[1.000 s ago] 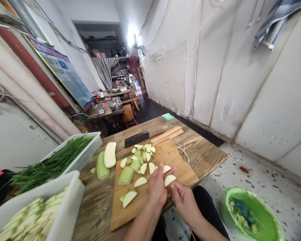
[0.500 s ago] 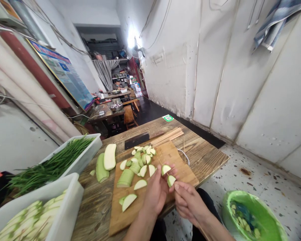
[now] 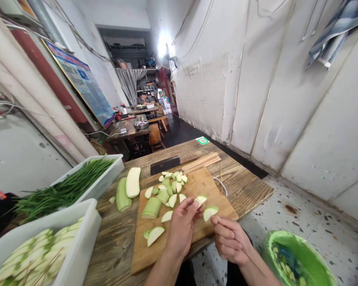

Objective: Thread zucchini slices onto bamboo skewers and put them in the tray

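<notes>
"Far tub (image 3: 106, 180)?"
"Greens (image 3: 65, 188). The near tub (image 3: 85, 242), cut off, holds skewered slices (image 3: 44, 254)."
"And the bin (image 3: 314, 248)?"
"Scraps (image 3: 283, 265), hard to make out."
"What's gripped?"
"Left hand (image 3: 181, 223): fingers (image 3: 191, 207) pinching a slice (image 3: 201, 200) over the board (image 3: 144, 252). Right hand (image 3: 229, 239): closed on a skewer (image 3: 254, 263), mostly hidden."

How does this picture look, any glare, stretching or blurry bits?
In the head view, the bright light burns out to white, with glare on the wall beside it; also in the head view, the green bin at lower right looks stretched, the far table is soft, and the pale slices on the cutting board look clearer.
</notes>
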A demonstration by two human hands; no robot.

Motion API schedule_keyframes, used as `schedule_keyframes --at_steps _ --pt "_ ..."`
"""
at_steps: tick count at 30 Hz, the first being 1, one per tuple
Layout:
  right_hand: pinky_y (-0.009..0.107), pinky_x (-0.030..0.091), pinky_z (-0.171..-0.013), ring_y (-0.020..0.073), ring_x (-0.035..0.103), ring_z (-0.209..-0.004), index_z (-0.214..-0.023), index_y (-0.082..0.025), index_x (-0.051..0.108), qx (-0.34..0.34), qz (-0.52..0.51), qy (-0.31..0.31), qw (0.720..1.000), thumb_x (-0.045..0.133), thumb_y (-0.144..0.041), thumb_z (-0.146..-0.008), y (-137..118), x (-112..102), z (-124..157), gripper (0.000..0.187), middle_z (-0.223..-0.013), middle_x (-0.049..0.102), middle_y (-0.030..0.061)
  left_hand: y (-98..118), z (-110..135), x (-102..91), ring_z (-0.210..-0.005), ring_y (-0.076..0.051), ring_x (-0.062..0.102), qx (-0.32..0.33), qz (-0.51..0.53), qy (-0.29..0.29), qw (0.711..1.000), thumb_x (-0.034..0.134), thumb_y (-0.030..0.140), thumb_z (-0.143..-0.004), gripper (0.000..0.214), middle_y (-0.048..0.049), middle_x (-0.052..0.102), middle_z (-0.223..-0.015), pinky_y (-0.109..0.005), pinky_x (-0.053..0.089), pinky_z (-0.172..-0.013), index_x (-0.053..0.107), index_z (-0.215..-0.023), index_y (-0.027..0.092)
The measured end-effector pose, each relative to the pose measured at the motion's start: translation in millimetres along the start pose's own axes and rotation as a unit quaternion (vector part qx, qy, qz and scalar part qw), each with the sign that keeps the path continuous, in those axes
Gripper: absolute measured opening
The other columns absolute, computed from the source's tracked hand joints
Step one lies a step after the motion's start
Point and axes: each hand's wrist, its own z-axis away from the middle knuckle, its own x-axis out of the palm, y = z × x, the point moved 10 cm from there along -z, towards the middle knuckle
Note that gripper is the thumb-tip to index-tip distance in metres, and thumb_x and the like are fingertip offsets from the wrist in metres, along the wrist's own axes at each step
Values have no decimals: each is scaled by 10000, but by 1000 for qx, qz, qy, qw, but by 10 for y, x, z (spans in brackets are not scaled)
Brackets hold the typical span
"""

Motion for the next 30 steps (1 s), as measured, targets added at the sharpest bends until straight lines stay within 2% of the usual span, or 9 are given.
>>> schedule_keyframes --at_steps 6,10,12,16,19,21,25,28,30 --pt "96 153 -209 -13 48 -227 -835 -135 555 37 -13 -26 999 657 -247 -818 114 48 -39 152 -388 409 -163 30 30 -165 -637 -62 519 -16 -6 1 1000 750 269 -672 255 7 587 -712 -161 412 -559 640 -853 128" --pt "100 172 -213 -14 68 -225 -850 -112 582 85 -33 -43 995 627 -222 -834 313 123 -52 119 -395 438 -144 87 165 -299 -614 -59 490 -44 -51 -51 996 725 278 -703 242 7 561 -691 -165 384 -533 633 -865 123" --pt "98 153 -206 -15 69 -217 -838 -109 587 107 -55 -53 991 623 -233 -827 418 185 -61 129 -375 413 -151 137 233 -394 -606 -69 495 -27 -81 -59 995 722 304 -703 270 5 571 -679 -183 397 -554 626 -891 134" --pt "101 142 -218 -18 90 -222 -833 -95 605 151 -93 -47 983 609 -203 -816 580 284 -61 109 -373 421 -143 274 310 -675 -578 -88 496 47 -179 -4 983 695 366 -711 279 -1 582 -661 -209 407 -556 612 -861 146" --pt "110 154 -213 -11 103 -227 -819 -116 618 185 -77 -34 979 626 -210 -806 660 290 -16 96 -384 433 -135 443 341 -972 -576 -112 502 92 -303 55 947 633 399 -747 276 -13 591 -686 -236 417 -552 614 -873 155" --pt "107 166 -211 -7 113 -230 -808 -130 621 182 -41 -11 982 637 -222 -810 656 221 -8 94 -382 410 -136 678 393 -1257 -646 -153 546 137 -421 128 888 610 404 -750 290 -45 625 -767 -280 449 -626 620 -906 160" --pt "89 167 -211 -12 95 -244 -800 -141 620 145 44 57 987 664 -261 -803 545 44 -78 128 -382 348 -146 1259 669 -1743 -847 -248 577 258 -631 312 662 506 352 -790 303 -126 632 -926 -383 440 -821 608 -973 133" --pt "90 165 -206 -13 87 -245 -788 -147 619 103 82 83 988 681 -282 -787 384 -6 -155 148 -385 341 -146 1344 693 -1857 -959 -295 564 270 -731 334 531 417 238 -793 311 -177 618 -996 -425 417 -876 616 -991 105" --pt "91 168 -209 -13 90 -249 -793 -148 621 65 98 99 988 675 -283 -795 234 -44 -180 146 -391 341 -143 1274 618 -1818 -1042 -313 544 262 -770 310 493 408 194 -775 323 -197 589 -1122 -443 400 -902 633 -991 112"
